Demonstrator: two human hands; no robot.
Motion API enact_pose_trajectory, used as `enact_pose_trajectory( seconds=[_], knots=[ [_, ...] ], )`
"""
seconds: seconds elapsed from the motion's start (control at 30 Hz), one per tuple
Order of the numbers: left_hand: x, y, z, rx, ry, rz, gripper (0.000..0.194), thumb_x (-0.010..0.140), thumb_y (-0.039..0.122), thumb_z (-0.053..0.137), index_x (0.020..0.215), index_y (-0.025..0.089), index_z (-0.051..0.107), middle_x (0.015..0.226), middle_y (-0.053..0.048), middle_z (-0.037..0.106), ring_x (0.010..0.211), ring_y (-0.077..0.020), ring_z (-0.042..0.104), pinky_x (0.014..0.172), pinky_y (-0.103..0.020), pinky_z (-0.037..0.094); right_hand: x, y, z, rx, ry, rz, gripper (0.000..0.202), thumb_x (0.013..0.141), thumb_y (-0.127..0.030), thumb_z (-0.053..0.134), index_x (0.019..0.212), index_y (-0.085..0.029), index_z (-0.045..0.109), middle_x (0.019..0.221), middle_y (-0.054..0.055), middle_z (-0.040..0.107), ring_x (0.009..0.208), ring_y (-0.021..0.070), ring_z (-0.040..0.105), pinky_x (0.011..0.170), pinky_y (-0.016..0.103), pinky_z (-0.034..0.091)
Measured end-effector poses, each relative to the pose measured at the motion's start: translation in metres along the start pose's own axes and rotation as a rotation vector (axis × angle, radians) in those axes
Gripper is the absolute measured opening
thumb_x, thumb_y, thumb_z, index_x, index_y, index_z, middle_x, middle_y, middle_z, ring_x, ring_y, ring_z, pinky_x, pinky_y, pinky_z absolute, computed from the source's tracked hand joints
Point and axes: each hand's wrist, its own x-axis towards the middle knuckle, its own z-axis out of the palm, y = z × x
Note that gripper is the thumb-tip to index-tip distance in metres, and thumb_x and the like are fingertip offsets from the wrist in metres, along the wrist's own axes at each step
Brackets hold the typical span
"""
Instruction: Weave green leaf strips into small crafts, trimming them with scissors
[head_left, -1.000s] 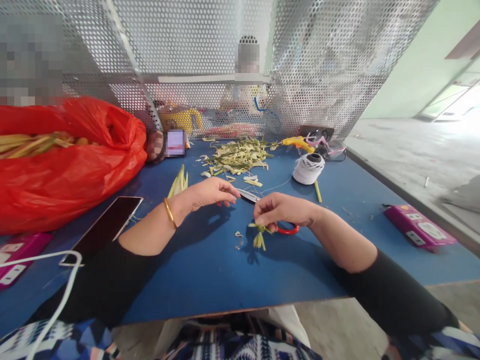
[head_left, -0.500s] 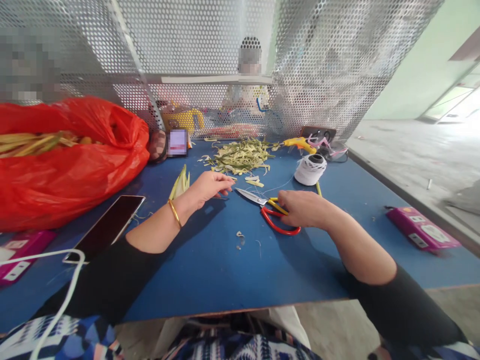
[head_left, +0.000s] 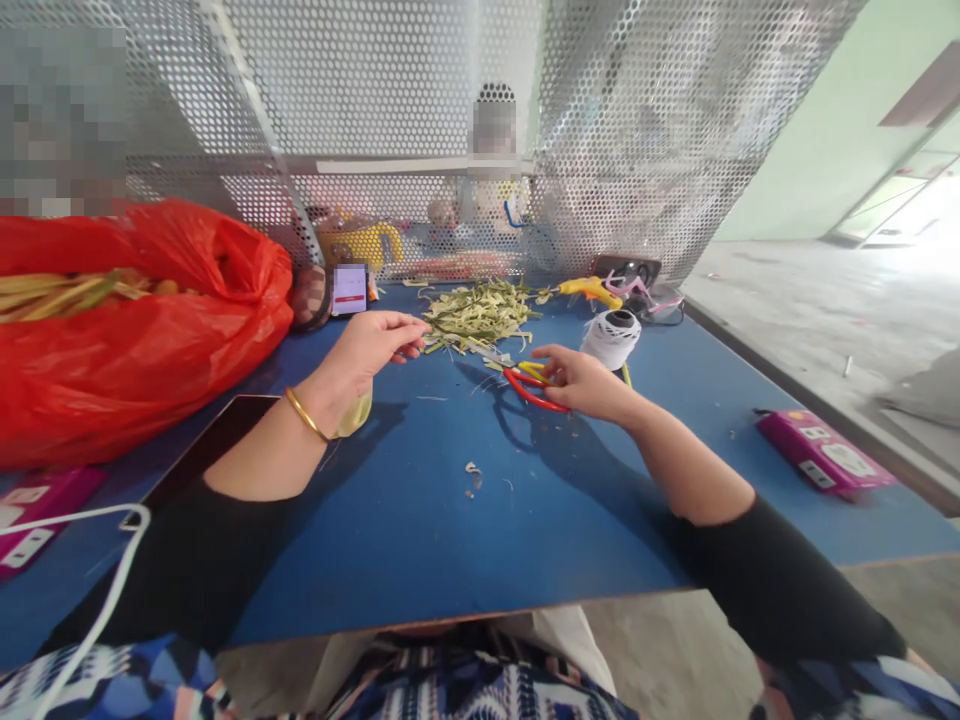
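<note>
My left hand (head_left: 375, 350) is pinched closed at the front left edge of a heap of pale green leaf scraps (head_left: 484, 308). Whatever sits between its fingertips is too small to make out. Scissors with red and yellow handles (head_left: 519, 382) are in my right hand (head_left: 589, 385), raised a little over the blue table with their shadow below. Their blades point left toward the scraps. Under my left wrist lies a pale yellow-green husk piece (head_left: 357, 415), partly hidden. A white thread spool (head_left: 611, 342) stands just behind my right hand.
A big red plastic bag (head_left: 150, 370) of husks fills the left side. A dark phone (head_left: 206, 450) lies beside it, partly under my arm. Behind stand a lit phone (head_left: 349, 288), a yellow glue gun (head_left: 589, 290) and a perforated metal screen (head_left: 390, 100). A purple pack (head_left: 821, 450) is at right.
My left hand has moved left and slightly up, toward the scraps. My right hand has lifted the scissors up and left, and its fingers look looser on the handles.
</note>
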Motion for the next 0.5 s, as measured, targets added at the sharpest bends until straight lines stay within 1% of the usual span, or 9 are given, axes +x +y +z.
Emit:
enact_pose_trajectory(
  seconds=[0.07, 0.13, 0.17, 0.2, 0.23, 0.27, 0.37, 0.43, 0.5],
  knots=[
    [0.002, 0.001, -0.005, -0.009, 0.017, 0.019, 0.018, 0.065, 0.031, 0.073, 0.075, 0.016, 0.071, 0.067, -0.003, 0.069, 0.058, -0.0108, 0.059, 0.054, -0.022, 0.042, -0.005, -0.001, -0.008, 0.203, -0.213, -0.063, 0.053, 0.070, -0.021, 0.061, 0.122, -0.013, 0.056, 0.088, 0.004, 0.066, 0.061, 0.0108, 0.056, 0.054, 0.022, 0.041],
    [0.003, 0.001, -0.007, -0.008, 0.021, 0.020, 0.018, 0.066, 0.031, 0.073, 0.076, 0.016, 0.072, 0.067, -0.003, 0.069, 0.057, -0.0104, 0.059, 0.054, -0.021, 0.042, -0.011, -0.005, -0.011, 0.312, -0.471, -0.115, 0.047, 0.069, -0.025, 0.064, 0.115, -0.013, 0.060, 0.081, 0.001, 0.066, 0.060, 0.0105, 0.056, 0.053, 0.021, 0.042],
    [0.003, 0.000, -0.006, -0.004, 0.016, 0.014, 0.018, 0.066, 0.031, 0.073, 0.076, 0.016, 0.072, 0.067, -0.003, 0.069, 0.057, -0.0102, 0.059, 0.054, -0.021, 0.042, -0.012, -0.007, -0.010, 0.333, -0.563, -0.128, 0.045, 0.068, -0.025, 0.065, 0.111, -0.013, 0.061, 0.078, 0.001, 0.065, 0.061, 0.0109, 0.057, 0.054, 0.021, 0.043],
    [0.003, 0.000, -0.005, 0.005, 0.006, 0.005, 0.018, 0.066, 0.031, 0.074, 0.075, 0.015, 0.071, 0.066, -0.003, 0.068, 0.056, -0.0100, 0.059, 0.053, -0.021, 0.042, -0.013, -0.009, -0.008, 0.338, -0.605, -0.132, 0.043, 0.068, -0.024, 0.065, 0.109, -0.013, 0.062, 0.076, 0.000, 0.065, 0.062, 0.0115, 0.058, 0.055, 0.022, 0.043],
    [0.002, -0.001, -0.003, 0.017, -0.010, -0.004, 0.019, 0.065, 0.031, 0.074, 0.074, 0.015, 0.071, 0.065, -0.003, 0.068, 0.055, -0.0098, 0.058, 0.052, -0.021, 0.042, -0.013, -0.011, -0.005, 0.331, -0.587, -0.127, 0.043, 0.068, -0.024, 0.065, 0.110, -0.013, 0.062, 0.076, 0.001, 0.066, 0.063, 0.0119, 0.058, 0.056, 0.022, 0.044],
    [0.001, -0.001, -0.001, 0.028, -0.031, -0.009, 0.018, 0.065, 0.031, 0.075, 0.072, 0.015, 0.070, 0.064, -0.003, 0.068, 0.054, -0.0096, 0.057, 0.051, -0.020, 0.041, -0.012, -0.012, 0.000, 0.307, -0.511, -0.114, 0.044, 0.069, -0.023, 0.065, 0.112, -0.013, 0.061, 0.078, 0.001, 0.066, 0.064, 0.0123, 0.059, 0.057, 0.022, 0.044],
    [-0.001, 0.002, 0.001, 0.043, -0.073, -0.015, 0.015, 0.067, 0.029, 0.073, 0.071, 0.015, 0.070, 0.064, -0.003, 0.067, 0.054, -0.0095, 0.057, 0.051, -0.020, 0.041, -0.006, -0.011, 0.014, 0.108, -0.114, -0.039, 0.047, 0.072, -0.019, 0.063, 0.118, -0.016, 0.058, 0.087, 0.004, 0.068, 0.068, 0.0136, 0.060, 0.059, 0.024, 0.043],
    [0.000, 0.007, -0.005, 0.044, -0.036, -0.008, 0.011, 0.071, 0.025, 0.070, 0.074, 0.014, 0.070, 0.066, -0.003, 0.068, 0.055, -0.0096, 0.057, 0.053, -0.020, 0.041, -0.002, -0.010, 0.020, -0.026, 0.078, 0.007, 0.046, 0.073, -0.018, 0.063, 0.119, -0.017, 0.058, 0.088, 0.005, 0.069, 0.071, 0.0154, 0.061, 0.061, 0.025, 0.042],
    [0.003, 0.011, -0.018, 0.066, 0.041, 0.016, 0.009, 0.074, 0.022, 0.066, 0.077, 0.014, 0.070, 0.068, -0.003, 0.067, 0.057, -0.0094, 0.057, 0.054, -0.020, 0.041, -0.002, -0.011, 0.024, -0.078, 0.140, 0.021, 0.046, 0.076, -0.020, 0.062, 0.121, -0.017, 0.056, 0.086, 0.005, 0.070, 0.072, 0.0170, 0.062, 0.062, 0.025, 0.042]
  ],
)
